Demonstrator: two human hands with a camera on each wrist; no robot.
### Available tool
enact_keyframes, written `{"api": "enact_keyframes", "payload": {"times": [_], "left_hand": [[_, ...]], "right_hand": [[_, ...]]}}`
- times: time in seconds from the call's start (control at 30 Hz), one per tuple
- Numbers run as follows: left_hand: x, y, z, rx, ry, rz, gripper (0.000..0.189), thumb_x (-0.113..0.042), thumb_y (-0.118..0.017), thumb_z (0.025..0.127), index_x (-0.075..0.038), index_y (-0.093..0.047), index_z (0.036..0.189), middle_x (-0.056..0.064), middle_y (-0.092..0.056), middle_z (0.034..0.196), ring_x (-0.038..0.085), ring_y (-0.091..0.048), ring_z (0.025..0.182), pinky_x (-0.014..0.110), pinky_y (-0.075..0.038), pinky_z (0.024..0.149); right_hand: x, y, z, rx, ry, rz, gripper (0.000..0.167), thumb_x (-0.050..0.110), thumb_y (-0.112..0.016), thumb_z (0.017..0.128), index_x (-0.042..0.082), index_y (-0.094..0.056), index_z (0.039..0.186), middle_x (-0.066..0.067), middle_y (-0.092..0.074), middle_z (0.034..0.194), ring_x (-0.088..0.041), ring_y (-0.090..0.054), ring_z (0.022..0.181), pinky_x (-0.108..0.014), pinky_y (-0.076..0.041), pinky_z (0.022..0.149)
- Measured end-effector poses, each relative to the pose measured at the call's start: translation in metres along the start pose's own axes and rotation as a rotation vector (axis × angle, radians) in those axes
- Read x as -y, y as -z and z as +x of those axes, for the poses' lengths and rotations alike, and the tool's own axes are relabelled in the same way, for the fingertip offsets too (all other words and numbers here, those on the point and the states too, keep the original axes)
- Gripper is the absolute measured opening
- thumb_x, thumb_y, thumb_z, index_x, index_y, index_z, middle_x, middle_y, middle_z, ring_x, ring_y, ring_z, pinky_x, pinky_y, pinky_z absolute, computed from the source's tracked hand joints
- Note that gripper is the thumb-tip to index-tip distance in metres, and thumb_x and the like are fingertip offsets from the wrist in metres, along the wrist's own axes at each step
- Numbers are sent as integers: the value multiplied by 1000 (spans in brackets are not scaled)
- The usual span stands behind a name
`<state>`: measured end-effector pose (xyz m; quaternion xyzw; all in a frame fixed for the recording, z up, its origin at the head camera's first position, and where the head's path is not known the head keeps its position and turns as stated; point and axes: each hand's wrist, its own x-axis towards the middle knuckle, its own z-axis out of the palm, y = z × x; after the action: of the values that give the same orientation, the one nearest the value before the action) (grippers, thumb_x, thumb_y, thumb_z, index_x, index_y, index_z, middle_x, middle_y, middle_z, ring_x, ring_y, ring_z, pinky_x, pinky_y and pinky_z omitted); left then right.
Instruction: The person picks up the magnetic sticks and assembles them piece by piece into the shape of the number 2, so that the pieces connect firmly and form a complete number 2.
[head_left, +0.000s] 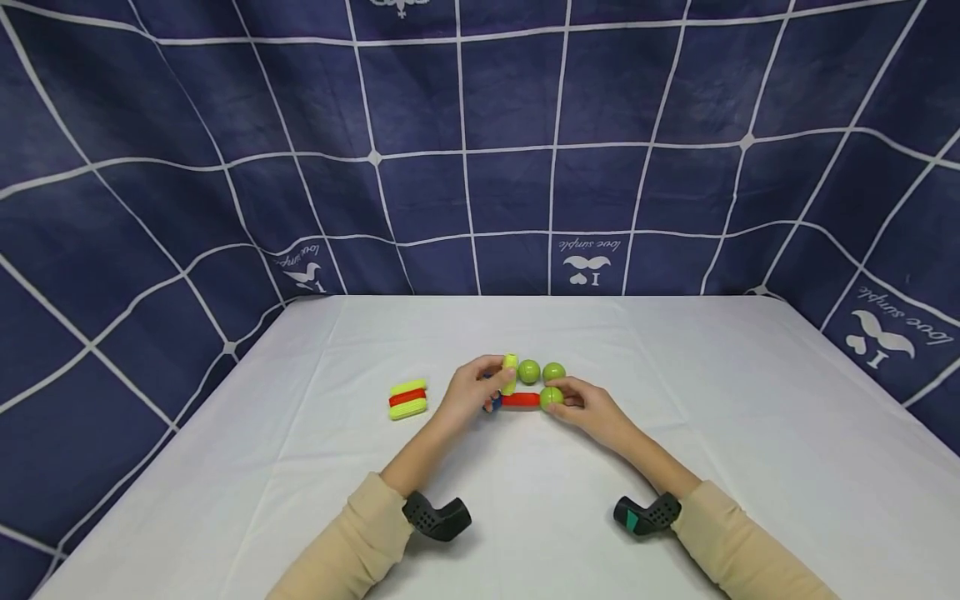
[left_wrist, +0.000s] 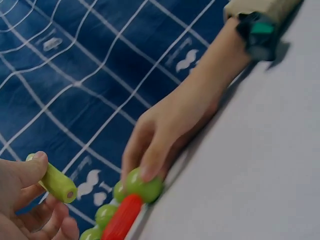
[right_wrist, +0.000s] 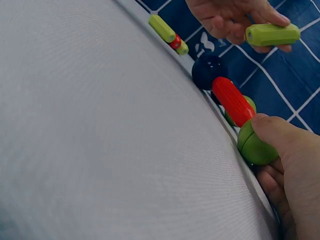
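My left hand (head_left: 474,389) pinches a short yellow-green rod (left_wrist: 61,185) between thumb and fingers, raised above the tabletop. With thumb and fingers my right hand (head_left: 592,410) grips a green ball (right_wrist: 256,145) low at the table. A red ribbed rod (head_left: 521,401) runs from that ball to a dark blue ball (right_wrist: 208,71), which lies mostly behind my left hand in the head view. Just beyond the red rod sit two more green balls, one (head_left: 528,372) near the yellow-green rod and one (head_left: 553,372) by my right fingers.
To the left of my hands, two yellow-green rods and a red rod (head_left: 407,398) lie side by side. A white cloth (head_left: 480,517) covers the table. Behind it hangs a dark blue curtain (head_left: 510,196) with white lines. Each wrist wears a black device (head_left: 437,517).
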<state>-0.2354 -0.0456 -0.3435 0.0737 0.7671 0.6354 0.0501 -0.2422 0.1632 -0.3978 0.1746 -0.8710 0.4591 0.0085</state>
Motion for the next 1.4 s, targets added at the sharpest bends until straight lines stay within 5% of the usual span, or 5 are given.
{"api": "enact_keyframes", "payload": {"times": [0.17, 0.3, 0.7, 1.4], "left_hand": [[9, -27, -12, 169, 14, -71, 32, -15, -60, 87, 7, -59, 110, -3, -56, 68, 5, -50, 46, 17, -43, 46], [17, -41, -18, 218, 45, -62, 28, -14, -62, 85, 10, -63, 99, -2, -57, 56, 4, -53, 42, 20, -48, 47], [25, -50, -15, 158, 201, -120, 23, -15, -66, 80, 7, -65, 85, 0, -56, 53, 6, -55, 42, 17, -47, 46], [34, -59, -14, 80, 111, -12, 24, -16, -67, 81, 5, -65, 71, -1, -53, 47, 5, -52, 38, 19, -47, 43]], "right_hand": [[-4, 0, 0, 18, 24, 10, 41, 24, -63, 85, 4, -55, 120, -16, -59, 117, -25, -60, 100, -29, -49, 84], [-6, 1, 0, 37, 62, 35, 37, 14, -61, 85, 1, -54, 120, -19, -58, 117, -28, -59, 101, -32, -48, 87], [0, 7, 0, 59, 47, 30, 36, 23, -52, 91, 7, -55, 123, -13, -58, 121, -26, -57, 109, -38, -45, 91], [1, 4, 0, 36, 4, 55, 34, 25, -57, 88, 7, -58, 117, -12, -62, 114, -20, -59, 98, -23, -46, 81]]}}
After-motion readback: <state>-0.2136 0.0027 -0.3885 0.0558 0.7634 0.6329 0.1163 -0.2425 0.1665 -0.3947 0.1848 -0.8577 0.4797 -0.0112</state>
